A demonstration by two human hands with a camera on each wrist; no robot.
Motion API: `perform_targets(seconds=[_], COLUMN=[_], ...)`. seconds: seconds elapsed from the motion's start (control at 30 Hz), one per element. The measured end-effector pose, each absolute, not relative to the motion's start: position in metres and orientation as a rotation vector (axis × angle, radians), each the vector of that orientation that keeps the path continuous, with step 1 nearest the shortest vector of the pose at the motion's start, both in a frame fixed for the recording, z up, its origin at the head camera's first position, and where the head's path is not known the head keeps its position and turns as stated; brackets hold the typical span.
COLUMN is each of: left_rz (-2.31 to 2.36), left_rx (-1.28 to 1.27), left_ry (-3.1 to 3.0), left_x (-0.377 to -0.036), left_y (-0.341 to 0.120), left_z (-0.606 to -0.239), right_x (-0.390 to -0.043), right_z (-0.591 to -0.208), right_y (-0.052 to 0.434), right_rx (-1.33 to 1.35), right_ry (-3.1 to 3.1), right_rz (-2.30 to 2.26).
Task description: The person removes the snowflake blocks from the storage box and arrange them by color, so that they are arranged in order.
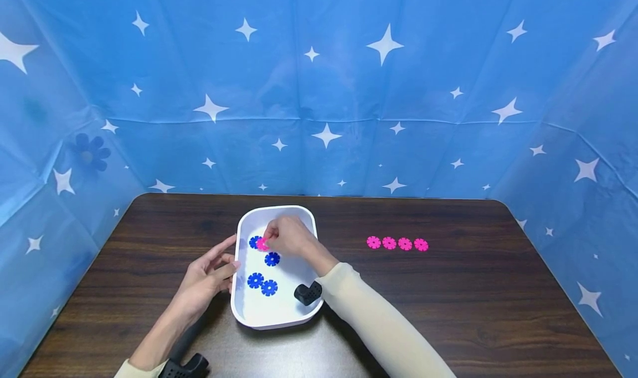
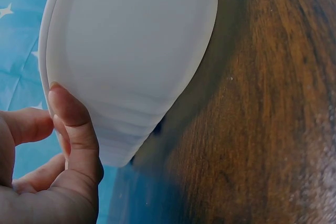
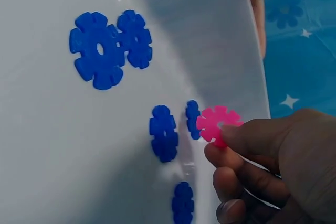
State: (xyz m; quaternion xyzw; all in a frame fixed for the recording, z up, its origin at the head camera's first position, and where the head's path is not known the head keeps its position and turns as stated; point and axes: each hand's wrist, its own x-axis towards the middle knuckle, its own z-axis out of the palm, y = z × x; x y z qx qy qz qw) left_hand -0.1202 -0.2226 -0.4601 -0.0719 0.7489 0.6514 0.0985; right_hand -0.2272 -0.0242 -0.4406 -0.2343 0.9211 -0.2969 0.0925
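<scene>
One pink disc (image 3: 217, 125) sits pinched at its notched rim in the right grip (image 1: 289, 238), just above the white tray (image 1: 279, 321); it looks light, thin and stiff, so an edge pinch suits. The left grip (image 1: 208, 278), fingers relaxed, touches the tray's wall.

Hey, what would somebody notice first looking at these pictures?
The right hand pinching a pink disc over the white tray mid-table, where four blue discs lie. The left hand touches the tray's left rim. Four more pink discs sit in a row on the table to the right.
</scene>
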Motion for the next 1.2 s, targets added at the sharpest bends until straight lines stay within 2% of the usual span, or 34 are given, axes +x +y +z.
perform_targets(seconds=[0.53,0.93,1.2], left_rz=[1.900,1.899,1.904], left_rx=[-0.226,-0.232,-0.234], left_ry=[2.239,2.243,2.248], left_x=[-0.121,-0.122,-0.121], left_y=[-0.221,-0.221,-0.221], left_z=[-0.462,-0.464,-0.461], right_x=[-0.217,-0.207,-0.198], right_z=[-0.417,-0.409,-0.409], right_y=[0.003,0.028,0.049], right_rx=[-0.687,-0.802,-0.767], right_ry=[2.694,2.710,2.716], right_rz=[-1.034,-1.148,-1.239])
